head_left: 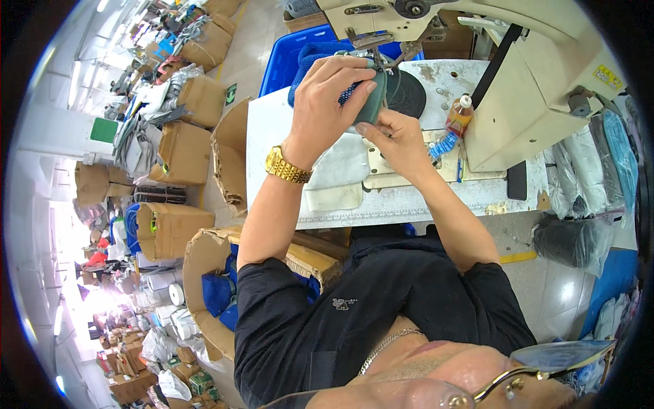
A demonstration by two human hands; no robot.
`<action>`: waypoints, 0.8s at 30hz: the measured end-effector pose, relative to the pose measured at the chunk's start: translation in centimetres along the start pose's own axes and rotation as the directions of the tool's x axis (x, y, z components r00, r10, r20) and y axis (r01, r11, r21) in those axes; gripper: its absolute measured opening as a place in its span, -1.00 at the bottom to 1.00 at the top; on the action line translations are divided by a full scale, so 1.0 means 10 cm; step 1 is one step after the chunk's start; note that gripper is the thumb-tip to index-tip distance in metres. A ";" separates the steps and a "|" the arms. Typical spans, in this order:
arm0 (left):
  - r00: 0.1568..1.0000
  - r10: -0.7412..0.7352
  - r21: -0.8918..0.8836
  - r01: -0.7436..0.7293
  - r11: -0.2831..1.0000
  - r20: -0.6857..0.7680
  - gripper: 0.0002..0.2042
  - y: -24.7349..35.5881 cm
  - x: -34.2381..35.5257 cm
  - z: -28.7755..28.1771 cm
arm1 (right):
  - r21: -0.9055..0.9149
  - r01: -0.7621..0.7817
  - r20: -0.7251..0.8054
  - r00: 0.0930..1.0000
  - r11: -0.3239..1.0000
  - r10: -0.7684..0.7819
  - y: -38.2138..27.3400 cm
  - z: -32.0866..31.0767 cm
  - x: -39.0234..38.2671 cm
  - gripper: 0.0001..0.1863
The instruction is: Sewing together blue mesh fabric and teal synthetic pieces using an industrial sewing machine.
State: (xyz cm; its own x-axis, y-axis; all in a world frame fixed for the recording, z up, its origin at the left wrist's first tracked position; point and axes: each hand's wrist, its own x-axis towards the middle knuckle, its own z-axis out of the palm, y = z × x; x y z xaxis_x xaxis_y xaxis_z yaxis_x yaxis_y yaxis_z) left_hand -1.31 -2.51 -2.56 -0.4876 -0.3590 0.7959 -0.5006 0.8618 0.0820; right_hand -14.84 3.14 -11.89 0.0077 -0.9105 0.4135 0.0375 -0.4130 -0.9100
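Observation:
My left hand (330,102), with a gold watch (287,165) on its wrist, grips a dark green curved piece (372,109) from the left. Blue mesh fabric (310,65) joins or lies against that piece and shows beneath my fingers. At the lower end of the piece, my right hand (398,140) pinches its edge between thumb and fingers. The upper end sits under the needle area of a cream sewing machine (409,20). Just right of it lies a dark coiled roll (409,95), perhaps of tape. My fingers hide part of the piece.
On the white worktable (327,217) stand a bottle of orange liquid (460,116), a blue plastic item (444,144), a pen (459,170) and a black phone-like slab (517,180). A blue bin (276,61) is behind. Cardboard boxes (204,273) crowd the left.

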 end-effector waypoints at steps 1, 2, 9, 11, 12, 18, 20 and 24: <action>0.999 0.022 -0.043 -0.021 0.999 0.029 -0.85 0.00 -0.03 -0.02 | 0.012 -0.046 0.029 0.999 0.999 0.046 0.01 0.02 -0.02 -0.81; 0.998 0.014 -0.039 -0.011 0.999 0.055 -0.84 -0.01 -0.03 -0.04 | -0.005 -0.025 0.050 0.998 1.000 0.025 0.00 0.01 -0.03 -0.82; 0.987 -0.121 -0.062 0.128 0.990 0.102 -0.84 0.08 0.02 -0.05 | 0.190 -0.163 0.130 0.982 0.968 0.140 -0.10 -0.10 -0.10 -0.84; 0.979 -0.185 -0.082 0.192 0.978 0.091 -0.85 0.09 0.02 -0.04 | 0.154 -0.184 0.135 0.977 0.971 0.164 -0.27 -0.14 -0.09 -0.84; 0.979 -0.184 -0.083 0.192 0.978 0.092 -0.85 0.10 0.02 -0.04 | 0.153 -0.185 0.134 0.977 0.971 0.165 -0.30 -0.14 -0.09 -0.84; 0.966 -0.192 0.003 0.194 0.981 0.172 -0.81 0.20 0.06 -0.13 | 0.201 -0.184 0.144 0.977 0.962 0.157 -0.30 -0.20 -0.14 -0.81; 0.940 -0.247 0.073 0.236 0.969 0.237 -0.76 0.27 0.07 -0.19 | 0.260 -0.205 0.140 0.975 0.944 0.173 -0.37 -0.21 -0.15 -0.81; 0.923 -0.247 0.127 0.219 0.967 0.296 -0.73 0.36 0.10 -0.25 | 0.248 -0.194 0.149 0.976 0.949 0.161 -0.44 -0.24 -0.18 -0.81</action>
State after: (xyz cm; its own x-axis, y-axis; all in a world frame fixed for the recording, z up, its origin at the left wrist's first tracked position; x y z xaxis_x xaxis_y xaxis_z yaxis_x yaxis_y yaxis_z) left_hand -1.81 1.08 0.05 -0.5377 -0.6505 0.5364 -0.6821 0.7096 0.1768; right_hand -17.42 6.59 -8.72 0.1620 -0.9515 0.2615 0.2821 -0.2093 -0.9363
